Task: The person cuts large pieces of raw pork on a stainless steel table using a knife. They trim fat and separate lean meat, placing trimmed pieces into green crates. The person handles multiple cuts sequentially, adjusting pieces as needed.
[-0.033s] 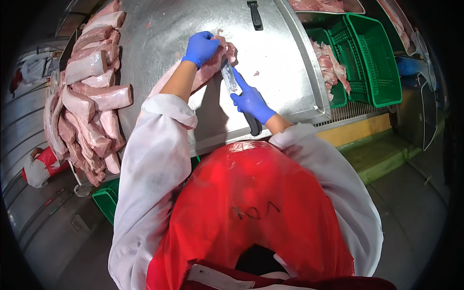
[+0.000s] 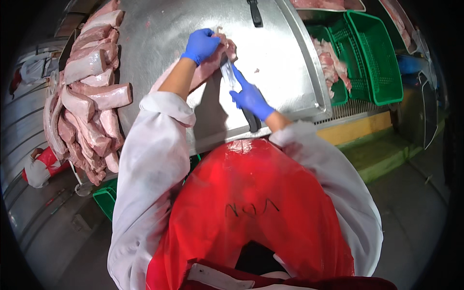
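Note:
A long strip of raw pink meat point(image 2: 207, 71) lies on the steel work surface point(image 2: 154, 29). My left hand point(image 2: 200, 46), in a blue glove, is closed on its far end. My right hand point(image 2: 249, 96), also gloved, holds a knife with a black handle point(image 2: 251, 118), its index finger stretched along the blade point(image 2: 226, 72). The blade tip meets the meat just right of my left hand; how deep it sits is unclear. A second black-handled tool point(image 2: 254, 13) lies at the far edge of the surface.
Thick meat slabs point(image 2: 96, 95) are piled along the left. At the right stand green crates point(image 2: 374, 58), one holding meat pieces point(image 2: 328, 67), with more trays of meat point(image 2: 324, 4) beyond. A co-worker in red and white point(image 2: 41, 169) is at the far left.
Very little differs: my hands, the knife and the meat appear a few pixels higher in the picture, and the surroundings have shifted slightly too.

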A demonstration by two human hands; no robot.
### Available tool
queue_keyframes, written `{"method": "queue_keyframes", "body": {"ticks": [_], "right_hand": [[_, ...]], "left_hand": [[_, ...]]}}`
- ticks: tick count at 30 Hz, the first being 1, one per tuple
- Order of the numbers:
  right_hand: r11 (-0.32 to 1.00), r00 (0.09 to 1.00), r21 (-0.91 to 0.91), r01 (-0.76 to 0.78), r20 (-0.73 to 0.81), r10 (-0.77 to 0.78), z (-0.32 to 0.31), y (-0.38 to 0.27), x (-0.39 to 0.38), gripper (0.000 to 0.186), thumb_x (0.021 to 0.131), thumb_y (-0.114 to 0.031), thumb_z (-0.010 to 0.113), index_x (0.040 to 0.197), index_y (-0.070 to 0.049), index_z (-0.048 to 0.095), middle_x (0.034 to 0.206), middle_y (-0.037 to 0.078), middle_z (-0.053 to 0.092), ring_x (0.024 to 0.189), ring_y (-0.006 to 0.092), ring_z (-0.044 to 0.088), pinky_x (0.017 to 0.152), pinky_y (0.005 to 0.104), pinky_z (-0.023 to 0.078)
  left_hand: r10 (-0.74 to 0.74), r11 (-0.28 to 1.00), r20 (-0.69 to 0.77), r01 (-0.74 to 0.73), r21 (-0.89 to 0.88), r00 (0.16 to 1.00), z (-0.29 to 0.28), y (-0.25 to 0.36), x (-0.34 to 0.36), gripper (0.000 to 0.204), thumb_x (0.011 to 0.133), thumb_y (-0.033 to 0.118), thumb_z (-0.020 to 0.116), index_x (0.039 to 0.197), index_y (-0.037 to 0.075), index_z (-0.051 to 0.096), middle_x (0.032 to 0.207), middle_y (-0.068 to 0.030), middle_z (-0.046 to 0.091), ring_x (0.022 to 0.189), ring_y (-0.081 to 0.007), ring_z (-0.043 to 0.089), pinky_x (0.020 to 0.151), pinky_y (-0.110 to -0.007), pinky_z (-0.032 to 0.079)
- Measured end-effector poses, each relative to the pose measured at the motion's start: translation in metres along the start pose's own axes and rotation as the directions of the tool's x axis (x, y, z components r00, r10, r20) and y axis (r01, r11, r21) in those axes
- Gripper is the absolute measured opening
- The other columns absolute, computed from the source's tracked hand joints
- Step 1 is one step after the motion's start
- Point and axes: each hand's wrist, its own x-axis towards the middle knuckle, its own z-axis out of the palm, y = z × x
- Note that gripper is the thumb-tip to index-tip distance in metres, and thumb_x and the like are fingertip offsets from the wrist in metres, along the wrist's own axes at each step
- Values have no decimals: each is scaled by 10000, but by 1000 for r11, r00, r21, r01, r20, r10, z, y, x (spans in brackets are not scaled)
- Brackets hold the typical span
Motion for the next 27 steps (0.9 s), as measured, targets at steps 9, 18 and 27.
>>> {"method": "queue_keyframes", "body": {"ticks": [9,18,27], "right_hand": [[978,995,199,65,-90,-48,49,6,10,862,874,-10,580,1586,-210,137,1075,168,654,633,172,637,599,333,537],[967,956,87,239,-199,-218,81,5,65,769,903,-131,545,1568,-101,159,1055,218,665,612,239,654,616,358,551],[966,954,-222,130,-238,-183,96,-19,102,758,896,-168,520,1558,-97,158,1026,301,663,747,425,676,699,442,549]], "left_hand": [[36,993,134,-51,110,990,-23,7,31,361,796,286,669,968,-28,709,815,-136,714,717,-199,681,695,-334,548],[14,997,112,-22,72,994,-40,19,30,241,807,225,672,796,-15,692,705,-146,686,642,-217,640,622,-365,513],[24,970,126,7,-244,992,-65,16,33,187,831,152,614,805,-24,671,723,-99,640,612,-184,552,575,-329,452]]}}
